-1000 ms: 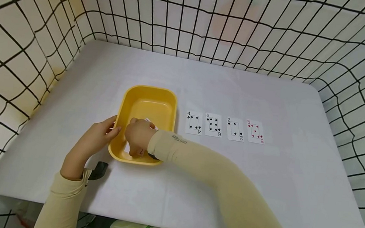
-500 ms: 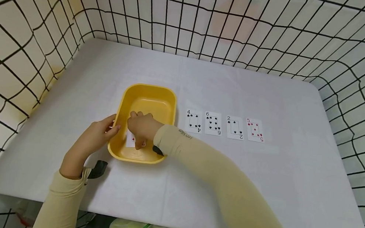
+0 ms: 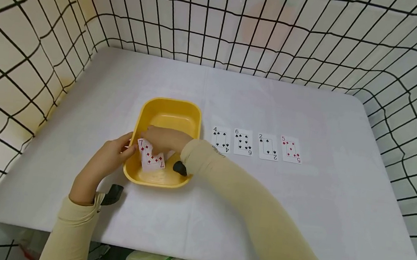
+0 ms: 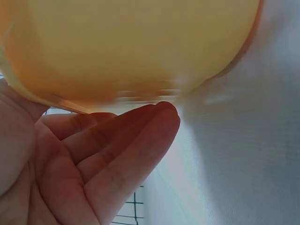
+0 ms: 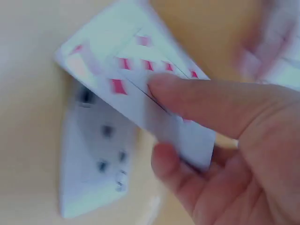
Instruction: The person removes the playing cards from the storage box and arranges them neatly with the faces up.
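My left hand (image 3: pixel 101 165) pinches the near-left rim of a yellow plastic tub (image 3: pixel 161 178). In the left wrist view its fingers (image 4: pixel 136 154) lie along the tub's outer wall. Inside the tub, my right hand (image 3: pixel 165 139) holds a seven of diamonds (image 3: pixel 148 157) face up, tilted. The right wrist view shows the thumb on that card's face and the fingers under it. Partly beneath it is a playing card with black pips (image 5: pixel 101 159), blurred. The right hand hides part of the tub's floor.
Right of the tub, a row of face-up cards lies on the white table (image 3: pixel 245 218): four of spades (image 3: pixel 221 140), six of spades (image 3: pixel 243 142), two of spades (image 3: pixel 268 147), five of diamonds (image 3: pixel 291 150). Black wire mesh (image 3: pixel 218 33) rises around the table's back and sides.
My right hand has shifted a little away from me within the tub, and the seven of diamonds, mostly covered before, now shows in its grip. My left hand has stayed on the rim.
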`<state>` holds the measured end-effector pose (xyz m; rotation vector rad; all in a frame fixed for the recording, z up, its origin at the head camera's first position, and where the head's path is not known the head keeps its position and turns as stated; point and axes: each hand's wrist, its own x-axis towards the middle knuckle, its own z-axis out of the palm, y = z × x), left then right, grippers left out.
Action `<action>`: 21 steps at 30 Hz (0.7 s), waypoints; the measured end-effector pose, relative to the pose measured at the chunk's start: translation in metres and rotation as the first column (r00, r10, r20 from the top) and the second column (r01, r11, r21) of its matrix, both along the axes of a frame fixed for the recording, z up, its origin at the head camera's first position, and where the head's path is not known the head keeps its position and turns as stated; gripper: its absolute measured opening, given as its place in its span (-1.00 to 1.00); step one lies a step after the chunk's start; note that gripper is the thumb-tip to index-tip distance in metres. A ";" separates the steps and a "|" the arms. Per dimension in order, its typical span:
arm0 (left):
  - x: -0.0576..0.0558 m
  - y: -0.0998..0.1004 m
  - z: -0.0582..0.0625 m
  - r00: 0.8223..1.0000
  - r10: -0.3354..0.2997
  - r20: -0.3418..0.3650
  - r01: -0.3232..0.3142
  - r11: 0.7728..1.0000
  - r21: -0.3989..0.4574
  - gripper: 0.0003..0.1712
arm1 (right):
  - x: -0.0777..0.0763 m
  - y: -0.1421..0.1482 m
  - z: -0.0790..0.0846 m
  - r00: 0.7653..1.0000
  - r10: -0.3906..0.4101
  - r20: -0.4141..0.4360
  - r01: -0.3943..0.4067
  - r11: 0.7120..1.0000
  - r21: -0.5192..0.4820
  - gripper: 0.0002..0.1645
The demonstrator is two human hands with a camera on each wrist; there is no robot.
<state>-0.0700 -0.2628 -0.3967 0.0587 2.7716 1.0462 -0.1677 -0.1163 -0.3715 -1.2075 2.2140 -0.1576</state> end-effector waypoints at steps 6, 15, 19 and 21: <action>0.000 0.001 0.002 1.000 0.001 0.012 0.000 1.000 -0.013 -0.44 | -0.026 0.021 0.023 0.931 -0.069 0.358 0.164 0.956 -0.242 -0.60; -0.002 0.004 0.001 0.999 0.007 0.045 -0.006 1.000 -0.010 -0.43 | -0.072 0.119 0.052 0.842 -0.217 0.495 0.439 0.808 -0.392 -0.55; 0.000 0.004 0.000 0.999 0.009 0.048 -0.009 1.000 -0.004 -0.43 | -0.089 0.197 0.048 0.795 -0.334 0.507 0.549 0.751 -0.367 -0.53; 0.000 0.004 0.000 0.999 0.009 0.047 -0.009 1.000 -0.001 -0.45 | -0.094 0.240 0.044 0.768 -0.412 0.490 0.602 0.725 -0.335 -0.50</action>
